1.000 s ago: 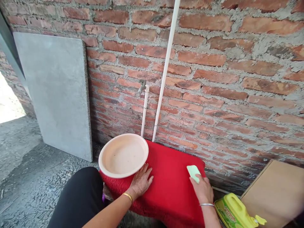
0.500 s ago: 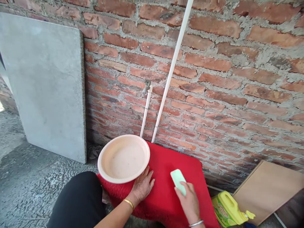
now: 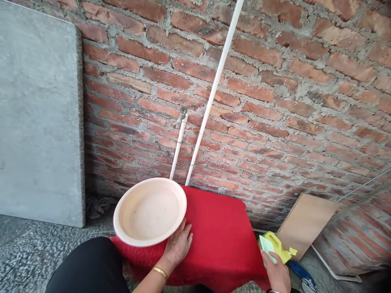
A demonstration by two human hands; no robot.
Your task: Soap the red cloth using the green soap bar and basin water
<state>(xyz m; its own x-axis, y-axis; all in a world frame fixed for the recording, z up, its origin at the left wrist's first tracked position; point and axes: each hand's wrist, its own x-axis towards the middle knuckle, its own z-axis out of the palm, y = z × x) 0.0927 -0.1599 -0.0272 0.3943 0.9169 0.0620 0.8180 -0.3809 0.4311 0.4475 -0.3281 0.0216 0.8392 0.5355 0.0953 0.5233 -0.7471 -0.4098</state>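
Note:
A pale pink plastic basin (image 3: 134, 239), shallow and round, stands on the left part of a red cloth (image 3: 215, 232) that covers a low surface. Against the basin's near right side lies my left hand (image 3: 179, 244), palm down on the cloth, fingers stretched out; it wears a gold bangle. Off the cloth's right edge, my right hand (image 3: 277, 273) grips a pale green flat slab (image 3: 267, 248) with rounded corners. What exactly the slab is, I cannot tell. Small dark specks show on the basin's floor.
A yellow jug (image 3: 276, 244) stands behind my right hand, near a leaning brown board (image 3: 305, 224). A blue-and-white shoe (image 3: 307, 280) lies on the floor. White pipes (image 3: 210, 97) and a tap (image 3: 182, 114) run along the brick wall. A grey slab (image 3: 39, 118) leans at left.
My right hand has carried the pale green slab rightward, from above the red cloth to beyond its edge near the yellow jug. My left hand stays beside the basin. The view has turned right.

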